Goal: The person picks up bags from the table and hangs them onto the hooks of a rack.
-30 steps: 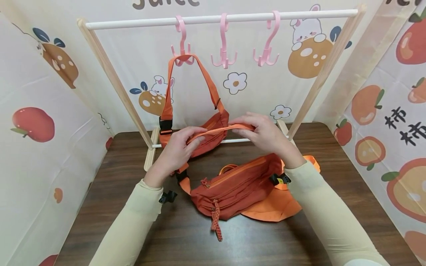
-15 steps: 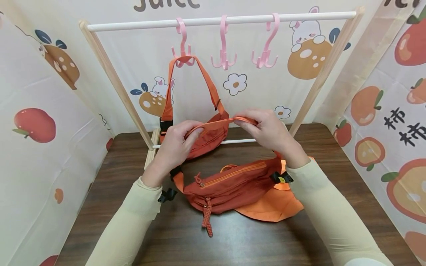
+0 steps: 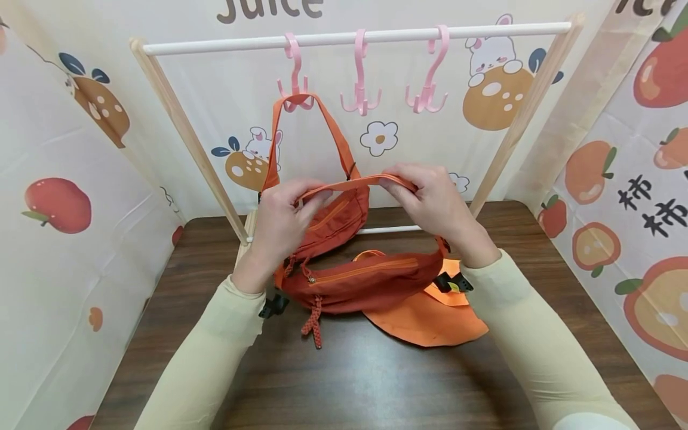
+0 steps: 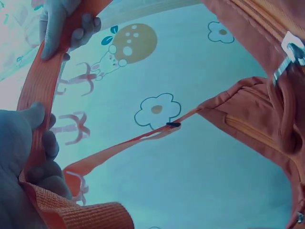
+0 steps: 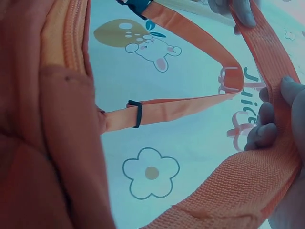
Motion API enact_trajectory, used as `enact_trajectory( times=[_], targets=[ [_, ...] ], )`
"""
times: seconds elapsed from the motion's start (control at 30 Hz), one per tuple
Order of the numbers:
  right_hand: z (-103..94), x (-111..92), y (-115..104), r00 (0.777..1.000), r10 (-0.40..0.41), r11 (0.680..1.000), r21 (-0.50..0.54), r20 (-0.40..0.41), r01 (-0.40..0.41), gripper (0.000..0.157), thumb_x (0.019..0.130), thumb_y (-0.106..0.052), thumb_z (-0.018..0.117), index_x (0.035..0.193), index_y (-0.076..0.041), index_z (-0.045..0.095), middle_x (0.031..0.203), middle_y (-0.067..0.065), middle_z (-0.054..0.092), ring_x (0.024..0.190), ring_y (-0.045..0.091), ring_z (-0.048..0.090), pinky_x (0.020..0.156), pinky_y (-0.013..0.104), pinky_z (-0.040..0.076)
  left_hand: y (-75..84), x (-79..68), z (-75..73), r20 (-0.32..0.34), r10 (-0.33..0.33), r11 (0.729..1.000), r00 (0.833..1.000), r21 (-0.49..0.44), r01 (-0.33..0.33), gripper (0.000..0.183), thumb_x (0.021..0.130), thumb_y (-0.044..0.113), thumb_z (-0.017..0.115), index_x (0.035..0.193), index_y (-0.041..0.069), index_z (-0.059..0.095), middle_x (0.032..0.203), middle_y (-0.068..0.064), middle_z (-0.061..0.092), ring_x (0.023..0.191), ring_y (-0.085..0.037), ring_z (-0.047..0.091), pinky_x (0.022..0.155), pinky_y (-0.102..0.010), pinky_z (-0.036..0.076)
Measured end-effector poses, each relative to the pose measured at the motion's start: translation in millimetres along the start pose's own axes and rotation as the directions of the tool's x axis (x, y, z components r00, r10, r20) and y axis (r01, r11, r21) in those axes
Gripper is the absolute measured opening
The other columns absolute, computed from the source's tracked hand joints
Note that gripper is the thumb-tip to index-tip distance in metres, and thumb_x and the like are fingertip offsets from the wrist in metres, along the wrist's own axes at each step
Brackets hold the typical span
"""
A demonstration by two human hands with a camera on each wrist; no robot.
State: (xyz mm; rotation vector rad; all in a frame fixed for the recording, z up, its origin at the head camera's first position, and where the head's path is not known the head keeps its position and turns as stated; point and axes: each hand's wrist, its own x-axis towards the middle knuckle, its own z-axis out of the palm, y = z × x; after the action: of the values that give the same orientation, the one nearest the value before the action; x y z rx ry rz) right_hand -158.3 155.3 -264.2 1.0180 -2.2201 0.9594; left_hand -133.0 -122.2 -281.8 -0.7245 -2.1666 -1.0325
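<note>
With left hand (image 3: 282,221) and right hand (image 3: 430,197) both clamped on the strap (image 3: 355,183) of the near bag (image 3: 365,283), thumbs on top and fingers curled beneath, holding a short span stretched between. Slung below those grips, in front of the hung bag (image 3: 335,230) and over the table (image 3: 344,382); hard to tell from above whether clear of the wood and the orange cloth (image 3: 430,328) or brushing them. Likely to drag or fold that cloth if pulled sideways, because of overlapping it at the right end. Most liable, perhaps, to snag on the hung bag: overlapping in the head view, with braided pulls (image 3: 313,319) dangling loose and easily tangled in passing. Might also catch the hung strap (image 3: 335,131) and work it off the left hook (image 3: 294,65), being only looped over the prongs there, with nothing visible to lock it. Could nudge that hook along the bar (image 3: 484,31) too, if bumped hard. Apt to twist, given the folded webbing (image 4: 95,217) bunched below the fingers in the left wrist view, and so to end with a crooked, shortened loop. Could swing or tip further to the left as well, already slanting lower on that side, in case of one grip loosening before the other.
</note>
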Motion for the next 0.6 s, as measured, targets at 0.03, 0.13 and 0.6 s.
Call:
enact_trajectory(
  times=[0.03,0.13,0.6],
  targets=[
    [-0.2,0.8,-1.0,1.000,0.000,1.000,0.000,-0.009,0.000,0.009,0.103,-0.017,0.072,0.098,-0.015,0.079,0.068,-0.004,0.050,0.057,0.012,0.040,0.054,0.028,0.031,0.3,2.0,-0.1,-0.012,0.001,1.000,1.000,0.001,-0.001,0.013,0.100,0.020,0.077,0.105,0.011,0.084,0.091,0.000,0.077,0.067,-0.015,0.054,0.061,-0.031,0.041],
    [-0.9,4.1,-3.2,0.999,-0.002,1.000,-0.014,-0.039,0.002,0.009,0.103,-0.016,0.072,0.102,-0.013,0.081,0.068,-0.003,0.049,0.057,0.012,0.039,0.055,0.028,0.031,0.8,8.4,-1.0,-0.039,0.000,1.000,0.999,0.008,0.000,0.016,0.103,0.020,0.073,0.108,0.008,0.083,0.090,-0.003,0.076,0.070,-0.016,0.056,0.063,-0.031,0.043],
    [-5.8,26.2,-9.5,0.981,-0.063,0.994,-0.101,-0.181,0.046,0.016,0.105,-0.018,0.069,0.109,-0.005,0.079,0.067,0.003,0.055,0.056,0.012,0.039,0.053,0.026,0.029,2.3,43.3,-2.3,-0.090,-0.004,1.000,0.996,-0.002,0.004,0.026,0.112,0.021,0.056,0.119,0.002,0.072,0.083,-0.007,0.061,0.063,-0.018,0.041,0.058,-0.032,0.032]
  ],
)
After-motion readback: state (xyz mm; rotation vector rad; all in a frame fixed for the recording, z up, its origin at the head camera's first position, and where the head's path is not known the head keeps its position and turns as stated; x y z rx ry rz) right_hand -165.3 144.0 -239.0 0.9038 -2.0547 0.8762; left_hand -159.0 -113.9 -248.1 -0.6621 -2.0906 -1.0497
